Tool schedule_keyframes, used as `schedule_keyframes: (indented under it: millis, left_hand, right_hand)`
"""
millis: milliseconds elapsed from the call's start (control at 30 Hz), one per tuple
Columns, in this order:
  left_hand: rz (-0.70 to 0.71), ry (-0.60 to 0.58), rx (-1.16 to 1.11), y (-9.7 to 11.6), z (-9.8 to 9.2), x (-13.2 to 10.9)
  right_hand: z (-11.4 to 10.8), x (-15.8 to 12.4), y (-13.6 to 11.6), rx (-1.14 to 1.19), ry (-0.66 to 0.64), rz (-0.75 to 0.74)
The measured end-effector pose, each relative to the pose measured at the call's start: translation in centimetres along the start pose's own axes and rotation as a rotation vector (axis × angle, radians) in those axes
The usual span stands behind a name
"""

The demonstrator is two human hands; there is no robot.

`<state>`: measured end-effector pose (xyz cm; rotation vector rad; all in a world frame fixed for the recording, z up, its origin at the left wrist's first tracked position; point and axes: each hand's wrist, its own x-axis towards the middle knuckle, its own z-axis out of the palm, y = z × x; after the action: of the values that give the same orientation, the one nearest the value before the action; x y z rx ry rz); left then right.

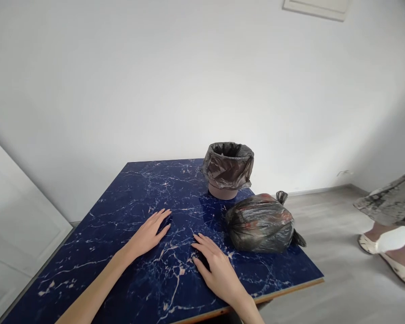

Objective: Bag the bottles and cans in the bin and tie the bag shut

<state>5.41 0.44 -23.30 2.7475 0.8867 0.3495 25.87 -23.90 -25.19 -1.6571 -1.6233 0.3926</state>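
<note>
My left hand (pixel 150 234) lies flat on the blue marble table (pixel 121 216), palm down, fingers stretched out, holding nothing. My right hand (pixel 216 265) also rests flat on the table top with its fingers spread and empty. Just right of my right hand lies a full, tied black rubbish bag (pixel 261 222). Behind it, near the table's far edge, stands a small bin (pixel 227 171) lined with a black bag, its mouth open.
A white wall stands close behind the table. On the grey floor at the right are another person's feet in light shoes (pixel 388 252) and the hem of a patterned skirt (pixel 388 200). A white door panel (pixel 16 220) is at the left.
</note>
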Motion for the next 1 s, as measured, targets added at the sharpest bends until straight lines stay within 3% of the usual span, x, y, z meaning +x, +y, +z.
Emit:
schedule_keyframes:
  millis: [367, 767, 1000]
  left_hand:
    - [0.063, 0.022, 0.029, 0.06, 0.02, -0.05]
    - [0.066, -0.008, 0.012, 0.28, 0.22, -0.29]
    - [0.091, -0.005, 0.005, 0.46, 0.44, -0.28]
  right_hand:
    - [0.06, -0.02, -0.05, 0.034, 0.021, 0.016]
    - [-0.24, -0.18, -0.21, 0.067, -0.065, 0.110]
    - [0.18, -0.59, 0.38, 0.026, -0.063, 0.057]
